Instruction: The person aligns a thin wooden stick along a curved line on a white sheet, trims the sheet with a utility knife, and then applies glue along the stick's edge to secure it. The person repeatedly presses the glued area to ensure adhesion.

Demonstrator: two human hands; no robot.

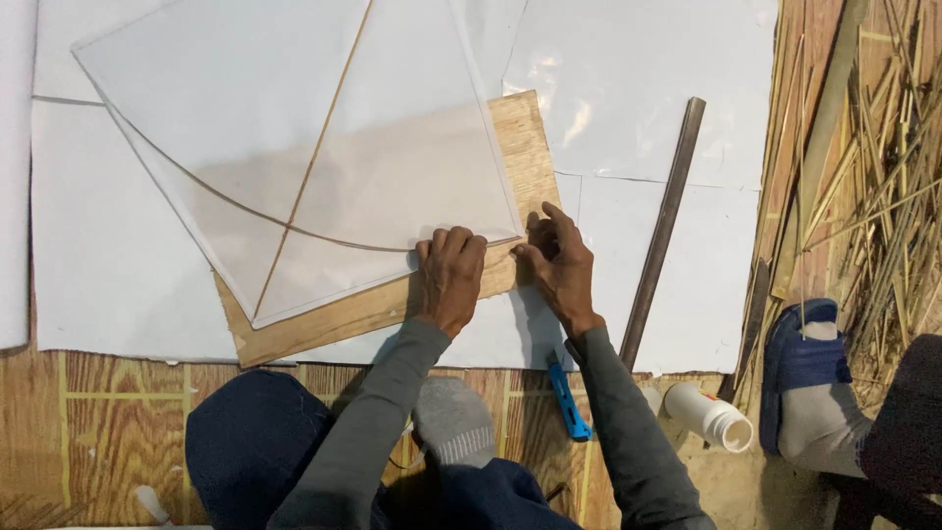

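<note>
Kite (294,167) lies flat on plywood board (373,309), corner at board edge. I see left hand (449,275) pressing its lower edge, fingers together; right hand (559,265) pinches the corner tip, probably holding the fold down.

Only package I can spot is a white plastic bottle (708,416) lying on its side, down near the floor's bottom right, cap end pointing right.
</note>
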